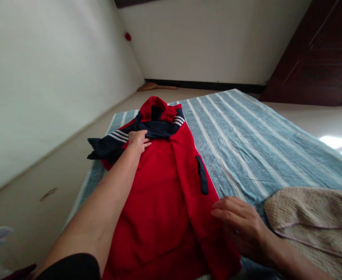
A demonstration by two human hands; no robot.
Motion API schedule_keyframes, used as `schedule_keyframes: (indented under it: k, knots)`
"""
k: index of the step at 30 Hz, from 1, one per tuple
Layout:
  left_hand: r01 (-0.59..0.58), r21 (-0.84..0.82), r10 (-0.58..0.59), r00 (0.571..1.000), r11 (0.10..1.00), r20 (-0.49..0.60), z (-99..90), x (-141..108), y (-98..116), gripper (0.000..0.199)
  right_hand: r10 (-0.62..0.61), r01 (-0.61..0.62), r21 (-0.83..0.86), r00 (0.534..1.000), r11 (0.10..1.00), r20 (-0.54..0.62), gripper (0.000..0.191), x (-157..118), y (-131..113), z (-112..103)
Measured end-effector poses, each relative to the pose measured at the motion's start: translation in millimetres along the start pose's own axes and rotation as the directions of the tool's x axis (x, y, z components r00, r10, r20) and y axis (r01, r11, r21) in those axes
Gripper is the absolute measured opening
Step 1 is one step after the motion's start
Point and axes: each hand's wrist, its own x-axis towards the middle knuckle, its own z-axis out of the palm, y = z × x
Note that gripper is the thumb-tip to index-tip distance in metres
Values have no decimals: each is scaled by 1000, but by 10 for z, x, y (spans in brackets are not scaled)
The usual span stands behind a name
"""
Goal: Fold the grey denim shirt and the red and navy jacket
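Note:
A red jacket (159, 186) with a hood, navy shoulder panels and white stripes lies on a blue-and-white striped cloth (246, 155). Its left sleeve, navy near the end, sticks out to the left, while the right side is folded inward, with a navy pocket trim showing. My left hand (138, 139) reaches far over the jacket and rests on its upper part below the navy panel, fingers apart. Near the lower right edge of the jacket is my right hand (238, 221), its fingers bent over the red fabric; whether they grip it is unclear.
A beige knitted item (313, 225) lies on the cloth at the lower right. Walls stand at the left and back, with a dark red door (316, 58) at the back right. A brown broom (156, 86) lies on the floor beyond the cloth.

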Motion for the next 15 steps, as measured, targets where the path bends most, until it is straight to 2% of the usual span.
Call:
schedule_keyframes:
  k: [3,6,8,12,15]
  knots:
    - [55,164,-55,998,985,-6,-3,-214,-26,10,-65,78,-106,990,991,123,28,-90,-7,68]
    - [77,270,-88,996,960,28,73,-427,-75,4,-37,81,-181,972,980,232,38,-76,-80,225]
    - [57,325,-79,995,944,56,142,-571,-143,7,-27,80,-196,965,977,261,43,-37,-120,316]
    - [21,416,-77,990,909,117,237,-864,-359,19,-16,61,-184,972,981,236,43,5,-130,381]
    - [18,462,-107,980,887,168,247,-1091,-490,23,-36,55,-165,993,985,115,35,-71,-44,323]
